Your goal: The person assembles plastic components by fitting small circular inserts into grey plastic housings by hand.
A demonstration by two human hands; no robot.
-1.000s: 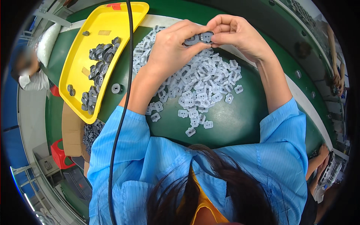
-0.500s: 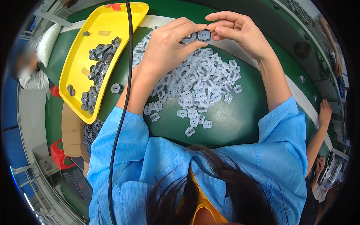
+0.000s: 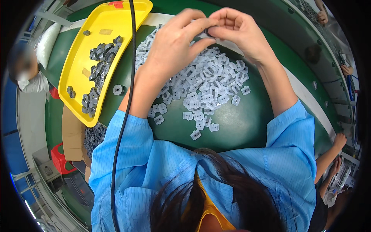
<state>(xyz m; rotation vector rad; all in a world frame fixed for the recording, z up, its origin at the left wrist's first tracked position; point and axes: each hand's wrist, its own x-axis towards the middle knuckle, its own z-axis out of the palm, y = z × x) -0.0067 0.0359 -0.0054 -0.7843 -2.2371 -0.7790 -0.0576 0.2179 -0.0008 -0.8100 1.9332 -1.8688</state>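
Both my hands meet above the far side of a heap of small translucent white plastic pieces [image 3: 205, 83]. A dark grey plastic part [image 3: 208, 32] shows as a sliver between my fingertips. My left hand [image 3: 176, 42] is closed around it from the left, thumb and index finger reaching to it. From the other side my right hand [image 3: 241, 34] pinches at the same part, fingers curled and thumb against it. Most of the part is hidden by the fingers, so its exact shape cannot be told.
A yellow tray [image 3: 71, 58] with several dark grey round parts stands at the left. One grey round part [image 3: 117, 90] lies beside it. A black cable [image 3: 133, 58] hangs across the view. Below the tray sits a cardboard box [image 3: 73, 135] of small grey pieces. Other people work nearby.
My right hand has moved left and closed its fingers on the grey part, which showed more plainly before. My left hand's fingers have shifted upward slightly.
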